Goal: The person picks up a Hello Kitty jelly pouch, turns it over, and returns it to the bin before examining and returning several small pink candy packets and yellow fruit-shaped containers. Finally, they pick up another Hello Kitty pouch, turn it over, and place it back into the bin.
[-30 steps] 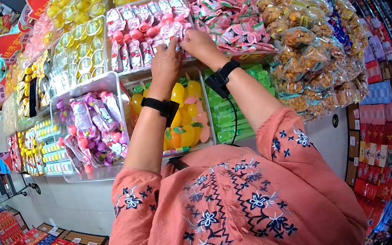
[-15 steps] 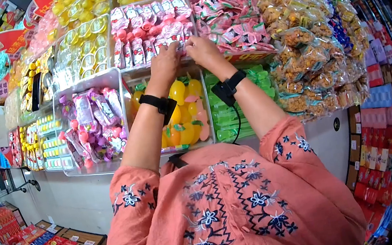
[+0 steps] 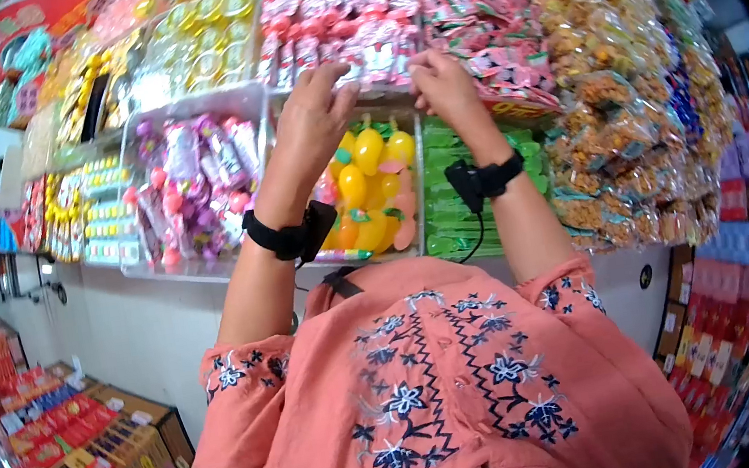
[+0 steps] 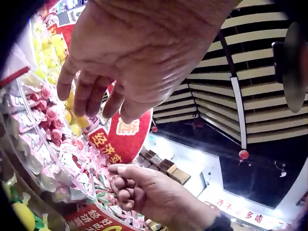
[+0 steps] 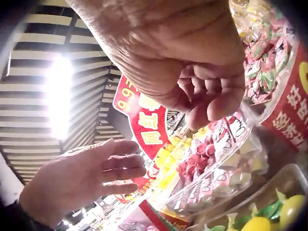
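Above the front edge of a bin of pink-and-white wrapped packets, my left hand hovers with spread, loosely bent fingers and nothing between them. My right hand is held apart from it, near the bin's right corner. Its fingers curl loosely and the left wrist view shows them empty, the index finger less bent than the others. Red-capped packets lie in rows beneath the right hand in the right wrist view. Neither hand visibly touches a packet.
Nearer the body are bins of purple packets, yellow fruit-shaped items and green packets. Bagged brown snacks are piled to the right. Clear bin walls and a red sign stand close to the hands.
Both hands have come away from the pink packets and back toward the body, and moved farther apart. The head view has shifted, placing the bins farther right.
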`<control>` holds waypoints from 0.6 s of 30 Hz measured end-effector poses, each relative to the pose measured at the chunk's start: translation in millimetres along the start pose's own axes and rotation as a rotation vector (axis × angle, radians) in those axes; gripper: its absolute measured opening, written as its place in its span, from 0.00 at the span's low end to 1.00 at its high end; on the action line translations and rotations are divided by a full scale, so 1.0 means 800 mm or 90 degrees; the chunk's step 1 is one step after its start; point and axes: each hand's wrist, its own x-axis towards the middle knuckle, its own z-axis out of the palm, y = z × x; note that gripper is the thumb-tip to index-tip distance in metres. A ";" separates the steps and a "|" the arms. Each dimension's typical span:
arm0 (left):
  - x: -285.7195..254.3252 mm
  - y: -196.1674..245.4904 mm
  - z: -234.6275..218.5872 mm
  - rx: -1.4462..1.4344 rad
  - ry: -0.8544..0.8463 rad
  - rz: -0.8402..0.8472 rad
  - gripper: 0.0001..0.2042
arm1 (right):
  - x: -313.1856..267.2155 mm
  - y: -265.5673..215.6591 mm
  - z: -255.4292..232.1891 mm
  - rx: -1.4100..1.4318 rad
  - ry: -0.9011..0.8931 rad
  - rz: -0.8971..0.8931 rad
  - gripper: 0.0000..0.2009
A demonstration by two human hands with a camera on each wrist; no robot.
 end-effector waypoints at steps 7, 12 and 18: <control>-0.084 -0.012 -0.096 0.011 0.130 -0.111 0.14 | -0.045 -0.029 0.048 0.124 -0.205 0.000 0.11; -0.144 -0.057 -0.150 0.076 0.263 -0.193 0.13 | -0.072 -0.049 0.088 0.131 -0.314 0.002 0.11; -0.206 -0.111 -0.209 0.254 0.345 -0.271 0.14 | -0.081 -0.056 0.116 0.112 -0.360 0.001 0.11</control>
